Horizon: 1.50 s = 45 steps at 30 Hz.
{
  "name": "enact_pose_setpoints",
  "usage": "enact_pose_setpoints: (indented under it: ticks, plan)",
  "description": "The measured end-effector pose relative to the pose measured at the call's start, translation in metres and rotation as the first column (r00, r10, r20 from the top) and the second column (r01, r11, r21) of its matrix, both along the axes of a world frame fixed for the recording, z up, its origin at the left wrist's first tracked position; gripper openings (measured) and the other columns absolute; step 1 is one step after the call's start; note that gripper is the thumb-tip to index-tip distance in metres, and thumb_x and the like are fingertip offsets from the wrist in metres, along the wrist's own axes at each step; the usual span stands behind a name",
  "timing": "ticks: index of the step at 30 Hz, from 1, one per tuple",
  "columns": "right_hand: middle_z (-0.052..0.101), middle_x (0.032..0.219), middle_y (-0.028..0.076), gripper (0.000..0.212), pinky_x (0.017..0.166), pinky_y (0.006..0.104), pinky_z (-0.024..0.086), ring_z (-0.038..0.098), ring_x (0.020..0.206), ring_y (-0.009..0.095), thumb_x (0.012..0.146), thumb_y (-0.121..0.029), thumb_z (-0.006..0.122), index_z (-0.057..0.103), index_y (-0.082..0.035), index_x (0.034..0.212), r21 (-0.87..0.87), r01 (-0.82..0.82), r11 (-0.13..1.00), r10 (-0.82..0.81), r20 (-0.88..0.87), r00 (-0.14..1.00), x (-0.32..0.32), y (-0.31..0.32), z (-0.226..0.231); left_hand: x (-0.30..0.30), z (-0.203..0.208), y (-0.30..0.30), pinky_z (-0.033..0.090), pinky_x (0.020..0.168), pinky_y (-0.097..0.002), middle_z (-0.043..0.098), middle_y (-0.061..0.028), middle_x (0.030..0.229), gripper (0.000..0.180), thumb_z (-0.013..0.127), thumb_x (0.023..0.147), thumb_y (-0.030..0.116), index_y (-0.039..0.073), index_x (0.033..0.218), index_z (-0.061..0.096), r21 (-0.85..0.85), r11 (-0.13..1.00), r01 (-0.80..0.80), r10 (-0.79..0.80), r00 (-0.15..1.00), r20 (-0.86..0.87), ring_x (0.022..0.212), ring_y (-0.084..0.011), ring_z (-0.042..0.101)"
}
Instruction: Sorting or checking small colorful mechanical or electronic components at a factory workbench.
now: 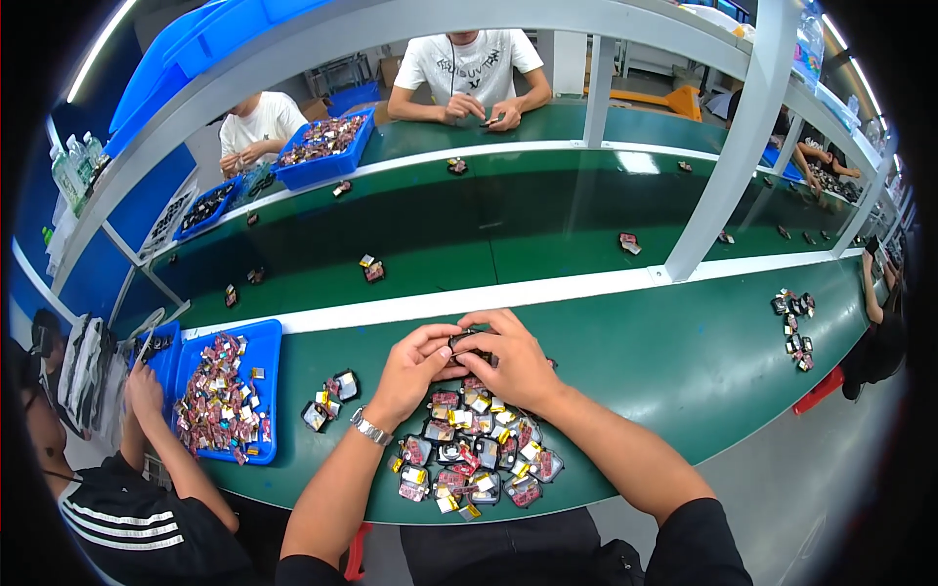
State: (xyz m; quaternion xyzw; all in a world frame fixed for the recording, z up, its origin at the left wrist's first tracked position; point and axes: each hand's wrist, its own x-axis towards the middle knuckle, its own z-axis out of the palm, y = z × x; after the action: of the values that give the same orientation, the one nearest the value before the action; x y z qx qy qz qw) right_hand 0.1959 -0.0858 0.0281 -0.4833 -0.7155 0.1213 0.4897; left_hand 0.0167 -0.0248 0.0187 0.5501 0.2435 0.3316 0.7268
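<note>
My left hand (418, 371) and my right hand (513, 363) meet over the green bench, fingers closed round a small black plastic casing (473, 343). Much of that casing is hidden by the fingers. Just below my hands lies a pile of small black casings with red circuit boards and silver, yellow-taped battery cells (469, 454). Left of my left wrist, a few similar pieces (330, 398) sit apart from the pile. A metal watch (370, 426) is on my left wrist.
A blue bin (274, 391) of red boards stands at the left, beside a co-worker's arm (171, 439). Beyond a white rail (547, 290) runs a green belt with scattered pieces. A grey post (728, 146) rises at right. Other people sit across. More casings (793, 327) lie far right.
</note>
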Motion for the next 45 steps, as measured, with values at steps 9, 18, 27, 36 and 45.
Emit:
enact_pose_setpoints:
  ticks: [9, 18, 27, 36, 45]
  plan:
    - [0.062, 0.116, 0.008, 0.016, 0.099, 0.0394, 0.042, 0.053, 0.113, 0.029, 0.078, -0.011, 0.069, 0.073, -0.008, 0.094, -0.130, 0.048, 0.990, -0.061, -0.100, 0.993, -0.006, -0.001, -0.011, -0.001, -0.005, 0.000, 0.057, 0.089, -0.0369, 0.063, -0.0145, 0.114, 0.028, 0.049, 0.098, 0.004, -0.003, 0.125, 0.049, -0.004, 1.000, -0.022, 0.022, 1.000, 0.009, 0.103, -0.0218, 0.064]
    - [0.058, 0.127, 0.008, 0.018, 0.104, 0.0405, 0.038, 0.049, 0.121, 0.030, 0.079, -0.011, 0.069, 0.074, -0.010, 0.097, -0.128, -0.053, 0.990, 0.041, -0.091, 0.995, -0.002, 0.002, -0.005, -0.002, -0.002, -0.004, 0.057, 0.089, -0.0328, 0.063, -0.0157, 0.114, 0.027, 0.049, 0.097, 0.001, -0.005, 0.124, 0.049, 0.014, 0.996, -0.084, 0.084, 0.996, 0.027, 0.103, -0.0207, 0.064]
    - [0.058, 0.122, 0.010, 0.020, 0.095, 0.0377, 0.046, 0.053, 0.115, 0.029, 0.083, -0.009, 0.066, 0.070, -0.007, 0.103, -0.030, 0.039, 0.999, -0.039, 0.013, 0.999, -0.004, 0.002, -0.009, 0.003, -0.002, -0.004, 0.057, 0.089, -0.0327, 0.063, -0.0141, 0.113, 0.026, 0.047, 0.097, 0.000, -0.004, 0.123, 0.050, -0.020, 0.993, -0.118, 0.119, 0.992, 0.029, 0.103, -0.0199, 0.064]
    - [0.062, 0.093, 0.005, 0.011, 0.072, 0.0364, 0.051, 0.062, 0.090, 0.025, 0.078, -0.005, 0.067, 0.066, -0.007, 0.089, 0.223, 0.142, 0.964, -0.162, 0.075, 0.984, -0.012, -0.002, 0.004, 0.000, -0.007, -0.002, 0.057, 0.089, -0.0360, 0.063, -0.0120, 0.111, 0.028, 0.049, 0.097, 0.000, -0.004, 0.124, 0.049, -0.034, 0.995, -0.097, 0.098, 0.995, 0.035, 0.101, -0.0187, 0.064]
    - [0.062, 0.089, 0.006, 0.013, 0.070, 0.0351, 0.053, 0.062, 0.084, 0.025, 0.076, -0.002, 0.068, 0.066, -0.006, 0.088, 0.237, 0.198, 0.951, -0.225, 0.094, 0.970, -0.014, 0.000, 0.002, 0.003, 0.000, -0.005, 0.058, 0.084, -0.0303, 0.063, -0.0108, 0.113, 0.028, 0.053, 0.095, 0.003, -0.004, 0.122, 0.052, -0.023, 0.996, -0.084, 0.083, 0.996, -0.020, 0.100, -0.0151, 0.063]
